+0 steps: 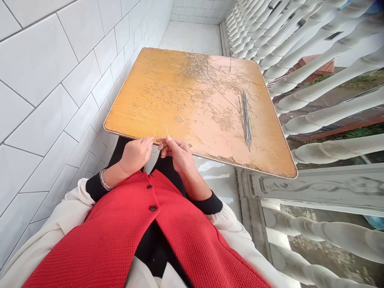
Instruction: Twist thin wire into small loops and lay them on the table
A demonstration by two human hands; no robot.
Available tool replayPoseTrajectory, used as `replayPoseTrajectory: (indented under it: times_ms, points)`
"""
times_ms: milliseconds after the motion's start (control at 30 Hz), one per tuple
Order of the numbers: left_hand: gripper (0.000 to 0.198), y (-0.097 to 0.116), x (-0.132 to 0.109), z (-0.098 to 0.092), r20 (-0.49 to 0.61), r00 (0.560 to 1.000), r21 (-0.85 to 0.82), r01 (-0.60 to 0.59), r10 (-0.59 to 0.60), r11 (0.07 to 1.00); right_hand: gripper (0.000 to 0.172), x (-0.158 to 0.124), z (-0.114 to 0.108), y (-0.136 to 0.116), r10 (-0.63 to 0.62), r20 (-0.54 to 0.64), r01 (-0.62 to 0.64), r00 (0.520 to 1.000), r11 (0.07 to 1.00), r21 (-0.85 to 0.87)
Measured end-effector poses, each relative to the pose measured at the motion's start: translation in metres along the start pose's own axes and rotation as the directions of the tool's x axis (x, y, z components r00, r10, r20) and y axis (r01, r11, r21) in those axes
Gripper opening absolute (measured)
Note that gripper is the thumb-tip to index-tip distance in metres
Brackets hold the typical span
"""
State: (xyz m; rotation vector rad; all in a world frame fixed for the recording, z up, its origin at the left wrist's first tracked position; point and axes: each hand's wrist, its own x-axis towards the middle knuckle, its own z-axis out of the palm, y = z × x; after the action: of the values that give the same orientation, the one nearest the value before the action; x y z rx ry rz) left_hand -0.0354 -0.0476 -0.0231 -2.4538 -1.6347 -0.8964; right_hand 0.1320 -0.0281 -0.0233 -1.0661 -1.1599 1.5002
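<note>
My left hand (136,154) and my right hand (178,152) meet at the near edge of a worn wooden board (270,140). Both pinch a thin wire bent into a ring (160,134), one hand on each end. Its curved top rises just over the board's edge. Several finished wire rings (168,100) lie spread across the middle and left of the board. A bundle of straight wires (246,116) lies on the right side. A tangled heap of loose wire (198,66) sits at the far end.
A white tiled wall (45,80) runs along the left. A white balustrade (315,72) stands close on the right, with a carved ledge (315,186) below it. Tiled floor (192,36) shows beyond the board. A metal bangle (104,181) circles my left wrist.
</note>
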Motion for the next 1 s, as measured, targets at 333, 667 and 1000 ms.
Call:
replayPoseTrajectory:
  times_ms: [333,667,1000]
  points:
    - [0.017,0.004,0.004,-0.008,0.056,0.969,-0.365,0.246,-0.242,0.898,0.031,-0.010,0.007,0.006,-0.095,-0.125,0.082,0.988,0.991,-0.105]
    - [0.019,-0.001,0.020,-0.013,0.461,0.806,-0.794,0.561,-0.371,0.232,0.028,-0.009,0.007,0.009,-0.083,-0.079,0.074,0.993,0.990,-0.118]
    - [0.025,-0.003,0.018,-0.015,0.472,0.835,-0.800,0.541,-0.284,0.261,0.022,-0.011,0.012,0.006,-0.189,-0.094,0.173,0.977,0.972,-0.157]
